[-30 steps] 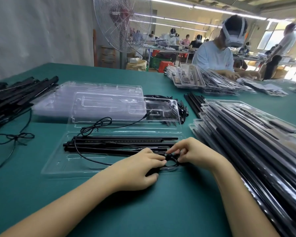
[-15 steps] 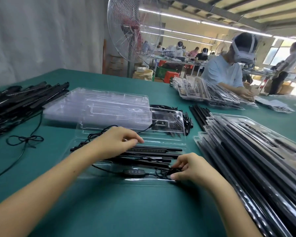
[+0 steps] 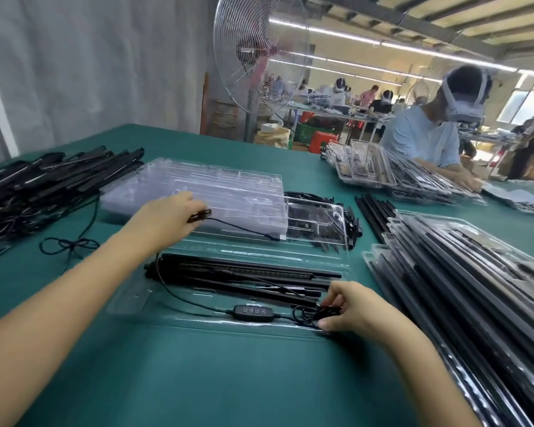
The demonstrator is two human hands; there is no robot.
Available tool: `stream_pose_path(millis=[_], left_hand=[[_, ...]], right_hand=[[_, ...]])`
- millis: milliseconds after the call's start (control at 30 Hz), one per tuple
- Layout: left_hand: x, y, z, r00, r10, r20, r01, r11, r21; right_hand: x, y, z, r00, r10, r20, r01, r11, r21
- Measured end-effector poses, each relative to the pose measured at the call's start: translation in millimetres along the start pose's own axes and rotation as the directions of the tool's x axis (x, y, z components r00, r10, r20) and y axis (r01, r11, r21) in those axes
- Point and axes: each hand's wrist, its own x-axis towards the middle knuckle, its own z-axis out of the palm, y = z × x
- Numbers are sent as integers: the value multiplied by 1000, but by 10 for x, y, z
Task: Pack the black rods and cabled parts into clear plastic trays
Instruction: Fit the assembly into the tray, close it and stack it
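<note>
Teal work surface carries open clear plastic tray front centre. Long black rods lie lengthwise in it, black oval inline controller along near edge. At tray's near right corner, right hand curls fingers around coiled black cable. Farther back, left hand pinches small tied black cable bundle over stack of empty clear trays. Pile of filled trays at right.
</note>
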Motion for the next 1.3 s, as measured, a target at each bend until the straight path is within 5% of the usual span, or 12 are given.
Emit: stream_pose_path(millis=[133, 200, 300, 433, 533, 600, 700, 800, 900, 1033, 1133, 1300], left_hand=[[-208, -263, -322, 900, -383, -206, 229, 820, -525], [-370, -442, -422, 814, -580, -32, 322, 497, -806], [-666, -818, -430, 759, -568, 318, 466, 132, -875], [-1084, -1289, -298, 673, -493, 552, 608, -55, -792], [-1296, -1578, -118, 561, -601, 569, 708, -7, -706], [-1410, -1776, 18, 517, -706, 484, 796, 188, -576], [-1423, -1938, 115, 677, -711, 190, 736, 651, -188], [-1205, -1382, -73, 814, -571, -107, 580, 810, 89], [-1130, -205, -273, 970, -207, -131, 216, 974, 63], [-1124, 1091, -197, 936, 351, 38, -340, 924, -173], [-1033, 1586, 46, 892, 419, 170, -391, 903, -178], [-916, 1862, 291, 899, 419, 128, -420, 907, -17]], right_hand=[[17, 6, 2, 1000, 3, 2, -3, 1000, -3], [21, 7, -3, 1000, 4, 8, -4, 1000, -11], [24, -1, -7, 1000, 3, 16, -3, 1000, -21], [14, -13, -6, 1000, 15, 26, -14, 999, -30], [14, -21, -7, 999, 24, 26, -23, 999, -27], [15, -29, -10, 999, 28, 26, -27, 999, -31], [11, -34, -12, 999, 29, 28, -28, 999, -38], [4, -52, -18, 999, 35, 35, -33, 999, -39], [-13, -74, -15, 999, 37, 24, -35, 998, -54], [-65, -95, -2, 999, 27, -45, -31, 996, -83], [-112, -108, 15, 996, 2, -84, -7, 998, -57], [-162, -107, 37, 989, -16, -146, 4, 997, -78]])
